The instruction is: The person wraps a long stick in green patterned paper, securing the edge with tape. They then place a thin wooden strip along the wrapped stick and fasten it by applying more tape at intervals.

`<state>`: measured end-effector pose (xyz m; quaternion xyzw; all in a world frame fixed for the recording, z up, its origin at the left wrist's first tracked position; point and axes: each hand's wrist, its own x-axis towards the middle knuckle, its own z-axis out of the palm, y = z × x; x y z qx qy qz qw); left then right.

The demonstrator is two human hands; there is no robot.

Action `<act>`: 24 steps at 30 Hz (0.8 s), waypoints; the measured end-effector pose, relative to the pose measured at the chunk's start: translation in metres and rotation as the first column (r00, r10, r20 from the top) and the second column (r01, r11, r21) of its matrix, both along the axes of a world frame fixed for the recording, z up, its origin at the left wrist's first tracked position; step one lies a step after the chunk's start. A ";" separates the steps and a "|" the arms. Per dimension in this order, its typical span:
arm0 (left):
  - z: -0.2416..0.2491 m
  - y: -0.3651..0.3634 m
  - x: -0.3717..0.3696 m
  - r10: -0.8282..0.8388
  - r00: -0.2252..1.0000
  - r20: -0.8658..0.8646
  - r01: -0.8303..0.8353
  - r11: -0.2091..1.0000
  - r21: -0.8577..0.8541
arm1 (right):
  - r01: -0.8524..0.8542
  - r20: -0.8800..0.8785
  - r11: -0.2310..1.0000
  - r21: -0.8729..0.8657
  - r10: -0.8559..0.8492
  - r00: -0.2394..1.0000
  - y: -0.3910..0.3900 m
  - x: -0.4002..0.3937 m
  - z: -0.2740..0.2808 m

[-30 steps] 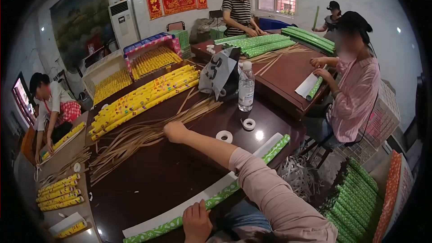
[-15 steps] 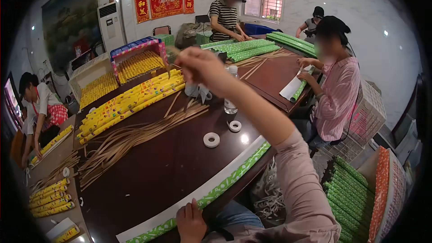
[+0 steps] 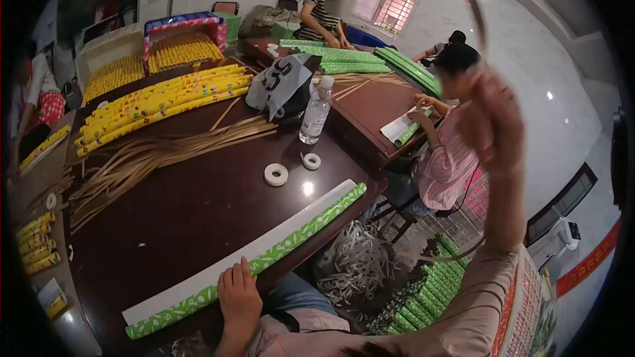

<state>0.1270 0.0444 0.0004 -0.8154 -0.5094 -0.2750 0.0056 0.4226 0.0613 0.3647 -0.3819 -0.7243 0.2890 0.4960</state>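
L hand (image 3: 239,294) has fingers close together, laid over the green patterned roll (image 3: 274,254) near the table (image 3: 178,225) edge; can't tell if they grip it. R hand (image 3: 493,119) is curled shut on a thin brown strip (image 3: 475,10), arm up high, forearm near vertical. R fingers r v blurry tho, & L fingertips r hard to make out.

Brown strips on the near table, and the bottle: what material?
Brown strips: probably kraft paper or thin cardboard, matte; they lie flat and bend in loose curves. Bottle: likely clear, glossy plastic; transparent walls with highlights and a white cap.
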 end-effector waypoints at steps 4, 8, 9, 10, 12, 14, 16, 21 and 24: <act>0.003 -0.001 0.000 -0.006 0.999 0.040 0.005 1.000 0.012 | -0.150 0.181 0.829 -0.539 0.288 0.940 0.016 -0.064 -0.161; -0.005 0.000 -0.004 0.000 0.991 0.132 -0.003 1.000 0.026 | -0.236 -0.005 0.660 -0.713 0.331 0.944 0.005 -0.084 -0.310; -0.002 0.001 -0.006 -0.027 0.988 0.153 0.033 0.999 -0.038 | -0.250 -0.061 0.577 -0.778 0.327 0.943 -0.001 -0.088 -0.317; 0.004 0.004 -0.007 -0.054 0.982 0.180 0.073 0.992 -0.098 | -0.276 -0.081 0.536 -0.798 0.358 0.930 -0.007 -0.089 -0.324; 0.007 0.001 -0.005 -0.004 0.984 0.179 0.020 0.996 -0.086 | -0.205 0.035 0.637 -0.743 0.343 0.939 -0.020 -0.090 -0.342; 0.000 0.004 0.000 0.043 0.982 0.186 -0.041 0.999 -0.012 | -0.250 -0.026 0.601 -0.759 0.355 0.934 -0.028 -0.088 -0.358; 0.002 0.003 0.000 0.064 0.986 0.155 -0.061 0.998 -0.020 | -0.175 0.018 0.656 -0.734 0.277 0.961 -0.033 -0.089 -0.365; 0.002 0.004 0.002 0.080 0.991 0.107 -0.076 0.996 -0.044 | -0.163 0.118 0.699 -0.696 0.335 0.935 -0.028 -0.084 -0.364; 0.005 0.006 0.001 0.063 0.989 0.135 -0.054 0.996 -0.069 | -0.160 0.474 0.962 0.222 0.037 0.880 -0.005 -0.102 -0.323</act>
